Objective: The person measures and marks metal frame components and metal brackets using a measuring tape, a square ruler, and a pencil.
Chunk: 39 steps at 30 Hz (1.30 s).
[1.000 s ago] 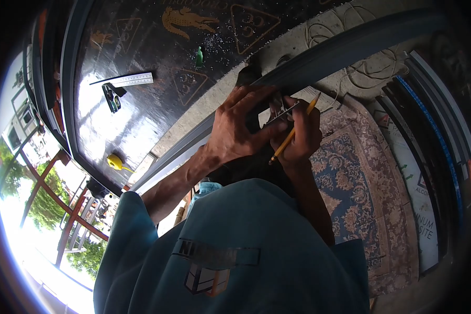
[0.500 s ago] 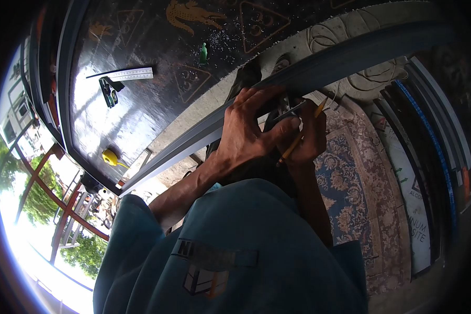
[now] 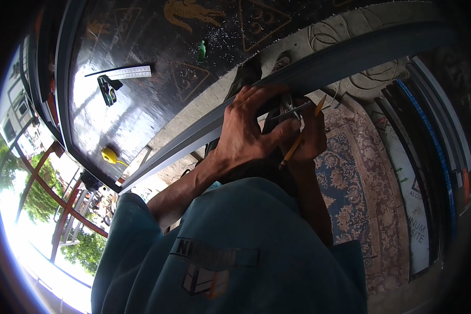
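Profile: a long, straight grey metal profile (image 3: 350,55) with a smooth matt face runs slantwise from lower left to upper right, in front of the person's chest and beside the table edge.
Left hand: the left hand (image 3: 246,131) is wrapped over the profile, fingers curled tight across its top, thumb stretched towards the other hand.
Right hand: the right hand (image 3: 309,138) is closed round a slim yellow pencil (image 3: 297,144), whose tip points up at the profile.
Steel blade: a small thin bright blade (image 3: 294,110) lies across the profile between the hands; which hand pins it, I cannot tell.
Table: a dark, glossy top (image 3: 141,115) with gold triangle and crocodile prints, speckled with pale shavings (image 3: 220,36).
On the table: a steel square (image 3: 121,74), a yellow tape measure (image 3: 109,155) and a small green piece (image 3: 201,51).
Floor: a worn patterned rug (image 3: 350,178); long dark bars (image 3: 429,131) are stacked to the right.
In the way: the left hand hides the profile where it is gripped.
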Each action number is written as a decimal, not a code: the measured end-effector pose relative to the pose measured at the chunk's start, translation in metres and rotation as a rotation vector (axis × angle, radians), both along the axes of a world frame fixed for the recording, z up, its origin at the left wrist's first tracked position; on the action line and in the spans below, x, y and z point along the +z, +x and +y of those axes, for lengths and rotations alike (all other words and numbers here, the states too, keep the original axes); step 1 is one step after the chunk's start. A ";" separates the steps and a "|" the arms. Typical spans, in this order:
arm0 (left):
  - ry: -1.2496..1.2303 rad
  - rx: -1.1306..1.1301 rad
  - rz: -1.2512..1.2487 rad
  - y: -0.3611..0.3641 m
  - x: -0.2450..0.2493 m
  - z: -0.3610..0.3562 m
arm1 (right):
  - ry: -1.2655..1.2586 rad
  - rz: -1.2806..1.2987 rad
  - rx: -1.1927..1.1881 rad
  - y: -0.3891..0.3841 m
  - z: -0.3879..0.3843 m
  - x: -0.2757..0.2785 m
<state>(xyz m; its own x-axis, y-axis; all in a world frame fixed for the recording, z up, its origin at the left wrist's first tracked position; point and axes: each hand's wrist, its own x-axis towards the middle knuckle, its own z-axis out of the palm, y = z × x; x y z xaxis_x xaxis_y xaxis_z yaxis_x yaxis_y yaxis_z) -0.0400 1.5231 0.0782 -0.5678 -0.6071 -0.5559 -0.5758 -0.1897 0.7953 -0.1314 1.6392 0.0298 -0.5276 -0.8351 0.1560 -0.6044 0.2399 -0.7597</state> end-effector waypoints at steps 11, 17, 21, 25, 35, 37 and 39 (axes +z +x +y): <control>0.021 0.002 0.005 -0.001 0.000 -0.003 | -0.048 0.011 0.015 -0.003 -0.002 -0.004; 0.028 0.021 0.023 0.000 -0.001 -0.001 | -0.073 0.029 0.006 -0.003 0.000 -0.009; 0.021 0.019 0.024 0.002 -0.003 0.001 | -0.081 0.039 0.021 -0.005 -0.001 -0.008; 0.000 0.003 0.027 0.004 -0.005 0.002 | -0.112 0.049 0.022 -0.006 -0.002 -0.011; 0.006 0.023 0.008 0.003 -0.003 0.001 | -0.092 0.008 0.022 -0.006 -0.001 -0.010; 0.006 0.021 0.016 0.002 -0.003 0.000 | -0.098 0.013 0.020 -0.006 -0.001 -0.010; 0.021 0.039 0.021 0.001 -0.002 0.001 | -0.083 0.005 0.031 -0.006 0.000 -0.010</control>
<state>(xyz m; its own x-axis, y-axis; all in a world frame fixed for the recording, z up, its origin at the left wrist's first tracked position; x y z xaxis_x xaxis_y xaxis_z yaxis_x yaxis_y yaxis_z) -0.0393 1.5238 0.0759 -0.5553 -0.6177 -0.5569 -0.5510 -0.2283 0.8026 -0.1377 1.6387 0.0198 -0.5010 -0.8350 0.2277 -0.6144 0.1579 -0.7730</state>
